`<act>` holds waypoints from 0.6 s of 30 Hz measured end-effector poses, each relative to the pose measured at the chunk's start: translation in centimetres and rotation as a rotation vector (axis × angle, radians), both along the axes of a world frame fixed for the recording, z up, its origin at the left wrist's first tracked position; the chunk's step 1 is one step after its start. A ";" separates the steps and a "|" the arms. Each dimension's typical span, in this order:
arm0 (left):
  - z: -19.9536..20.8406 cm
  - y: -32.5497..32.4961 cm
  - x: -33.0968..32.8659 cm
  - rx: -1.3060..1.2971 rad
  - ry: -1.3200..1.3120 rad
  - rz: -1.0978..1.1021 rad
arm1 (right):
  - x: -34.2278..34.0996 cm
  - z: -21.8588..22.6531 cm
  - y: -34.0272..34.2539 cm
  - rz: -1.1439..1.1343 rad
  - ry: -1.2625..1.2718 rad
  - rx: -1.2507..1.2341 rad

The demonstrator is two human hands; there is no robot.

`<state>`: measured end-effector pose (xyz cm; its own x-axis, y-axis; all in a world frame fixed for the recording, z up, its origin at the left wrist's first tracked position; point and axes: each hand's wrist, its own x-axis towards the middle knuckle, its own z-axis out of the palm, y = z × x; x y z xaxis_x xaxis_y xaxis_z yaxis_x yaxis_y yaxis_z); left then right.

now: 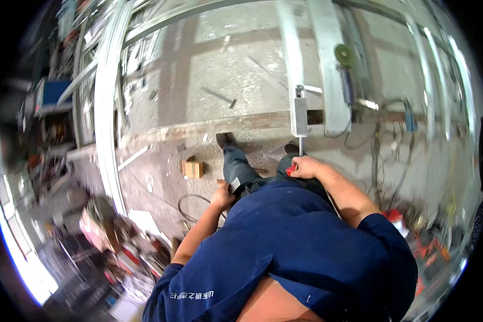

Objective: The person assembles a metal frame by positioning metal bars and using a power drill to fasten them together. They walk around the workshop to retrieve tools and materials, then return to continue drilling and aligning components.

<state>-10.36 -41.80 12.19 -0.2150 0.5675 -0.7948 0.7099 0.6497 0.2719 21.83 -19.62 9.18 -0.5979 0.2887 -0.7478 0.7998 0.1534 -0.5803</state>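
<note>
My right hand [309, 167] is closed round the red handle of a screwdriver [292, 169] in front of my right thigh. The screwdriver's shaft points away from me and meets the near end of a silver rectangular metal piece [299, 121]. That piece lies in line with a long pale metal bar [290, 43]. By my left thigh, my left hand [221, 197] is closed on a small flat whitish piece [234, 185]; its kind is unclear. The left fingers are partly hidden.
An angle grinder [347, 83] with a greenish disc rests on a wide metal bar at the right. A hammer [220, 97] lies on the floor ahead, and a small brown box [192, 168] sits left of my legs. Cables [375, 155] hang at the right. Long metal rails [108, 107] stand left.
</note>
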 end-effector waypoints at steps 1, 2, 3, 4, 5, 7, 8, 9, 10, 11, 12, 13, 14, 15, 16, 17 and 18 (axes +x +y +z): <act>-0.8 0.6 -1.6 -0.017 -0.006 -0.044 | -0.7 -0.5 -1.4 -0.052 -0.017 0.052; -0.8 1.1 -3.7 -0.004 -0.012 -0.191 | -1.4 -0.8 -3.0 -0.087 -0.036 0.100; 0.5 4.1 -5.2 -0.152 -0.039 -0.208 | -1.5 -0.6 -5.1 -0.146 -0.077 0.141; -0.1 4.2 -7.4 -0.148 -0.092 -0.284 | -2.6 1.1 -6.4 -0.191 -0.148 0.103; -0.9 4.5 -9.7 -0.131 -0.146 -0.357 | -3.1 1.8 -7.8 -0.249 -0.176 0.078; -1.3 4.0 -13.4 -0.145 -0.326 -0.337 | -4.7 2.2 -10.9 -0.318 -0.194 0.021; -1.5 3.4 -15.2 -0.268 -0.512 -0.284 | -5.4 2.0 -12.1 -0.302 -0.219 -0.019; -1.4 2.6 -16.5 -0.324 -0.718 -0.245 | -5.6 1.7 -13.6 -0.332 -0.184 -0.089; -0.9 1.6 -17.5 -0.376 -0.926 -0.203 | -5.6 1.6 -15.3 -0.363 -0.152 -0.158; -0.4 1.5 -18.2 -0.419 -1.132 -0.164 | -5.8 1.5 -16.3 -0.398 -0.118 -0.219; 0.7 3.1 -18.4 -0.519 -1.079 -0.178 | -6.4 1.7 -17.0 -0.416 -0.144 -0.218; 3.1 4.1 -18.0 -0.576 -1.051 -0.124 | -6.7 3.6 -16.1 -0.403 -0.150 -0.230; 2.7 4.5 -18.1 -0.643 -1.042 -0.087 | -7.1 4.2 -15.9 -0.405 -0.178 -0.240; 1.6 4.7 -18.2 -0.721 -1.031 -0.067 | -7.3 4.7 -15.8 -0.439 -0.202 -0.252; -0.1 4.4 -18.0 -0.796 -1.041 -0.027 | -7.5 5.3 -15.3 -0.472 -0.226 -0.264; -2.1 4.2 -17.7 -0.848 -1.102 -0.074 | -7.5 5.7 -15.7 -0.502 -0.256 -0.283; -3.2 4.7 -17.1 -0.931 -1.113 -0.128 | -6.7 5.7 -16.7 -0.562 -0.262 -0.340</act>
